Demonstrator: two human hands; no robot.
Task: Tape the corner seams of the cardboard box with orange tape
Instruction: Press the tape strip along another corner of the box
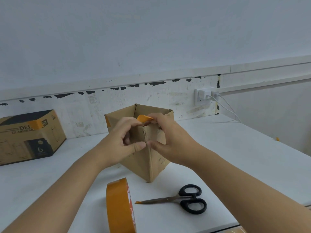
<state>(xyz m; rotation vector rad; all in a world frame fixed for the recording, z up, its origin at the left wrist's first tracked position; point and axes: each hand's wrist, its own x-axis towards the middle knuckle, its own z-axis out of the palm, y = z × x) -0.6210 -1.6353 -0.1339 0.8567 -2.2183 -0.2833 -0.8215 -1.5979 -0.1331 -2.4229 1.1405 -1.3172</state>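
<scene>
An open-topped cardboard box (151, 165) stands on the white table (227, 148) with one corner seam turned toward me. A short strip of orange tape (144, 118) curls above that corner's top edge, pinched between the fingers of my left hand (121, 142) and my right hand (168, 138). Both thumbs meet on the corner seam about halfway down. Another piece of orange tape (107, 121) sticks to the box's left corner. The roll of orange tape (119, 206) stands on edge in front of the box.
Black-handled scissors (181, 199) lie right of the roll, a scrap of tape on their tip. A printed glassware carton (30, 135) with orange tape on top sits at the left against the wall. A wall socket (203, 96) with white cables is behind the box.
</scene>
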